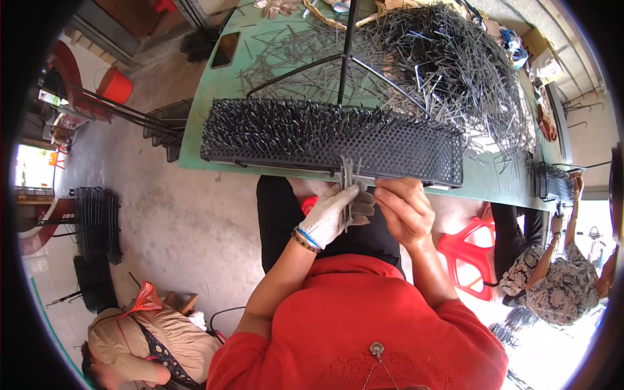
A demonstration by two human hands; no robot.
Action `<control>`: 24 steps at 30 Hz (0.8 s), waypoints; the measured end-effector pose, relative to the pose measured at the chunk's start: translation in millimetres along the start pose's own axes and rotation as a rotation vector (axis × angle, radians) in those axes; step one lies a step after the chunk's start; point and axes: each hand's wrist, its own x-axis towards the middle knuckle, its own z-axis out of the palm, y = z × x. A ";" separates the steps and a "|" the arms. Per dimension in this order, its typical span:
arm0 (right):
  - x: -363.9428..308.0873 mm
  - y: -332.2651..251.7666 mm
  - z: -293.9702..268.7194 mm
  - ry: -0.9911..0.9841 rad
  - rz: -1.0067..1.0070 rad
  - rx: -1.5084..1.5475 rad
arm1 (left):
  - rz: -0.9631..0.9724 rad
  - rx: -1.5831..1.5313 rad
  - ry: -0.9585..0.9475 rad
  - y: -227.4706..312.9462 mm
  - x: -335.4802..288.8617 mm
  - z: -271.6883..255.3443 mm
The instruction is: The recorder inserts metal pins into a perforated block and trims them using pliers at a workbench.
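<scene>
My left hand [330, 213], in a pale glove, is closed round a bundle of thin grey metal pins [349, 168] that stick out above and below the fingers. Just to its right, my bare right hand [404, 209] has its thumb and fingers pinched together at the near edge of a black perforated metal rack [422, 151]; whatever is in the pinch is too small to make out. Bent dark pins [266, 127] stand densely in the rack's holes on the left and middle, while bare holes show at the right end. A black rod frame [344, 65] rises behind the rack.
A large heap of loose pins [448, 71] covers the far right of the green table [200, 123], with more scattered leftward. A phone [225, 50] lies at the far left. A red stool [469, 247] stands right. One person [559, 289] works at right; another [146, 344] is lower left.
</scene>
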 end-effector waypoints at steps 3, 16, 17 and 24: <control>-7.3 15.1 3.0 -0.275 -0.171 -0.140 | 0.039 -0.051 0.006 -1.3 -3.8 1.0; -32.5 13.0 22.6 -0.117 0.537 -0.008 | 0.012 0.138 -0.071 6.6 -4.0 -3.6; -29.2 20.4 25.0 -0.134 0.710 0.079 | 0.000 0.149 -0.062 4.7 -3.0 -5.1; -27.8 36.1 34.4 -0.115 1.117 0.502 | -0.026 0.131 -0.023 -2.9 -3.4 -7.8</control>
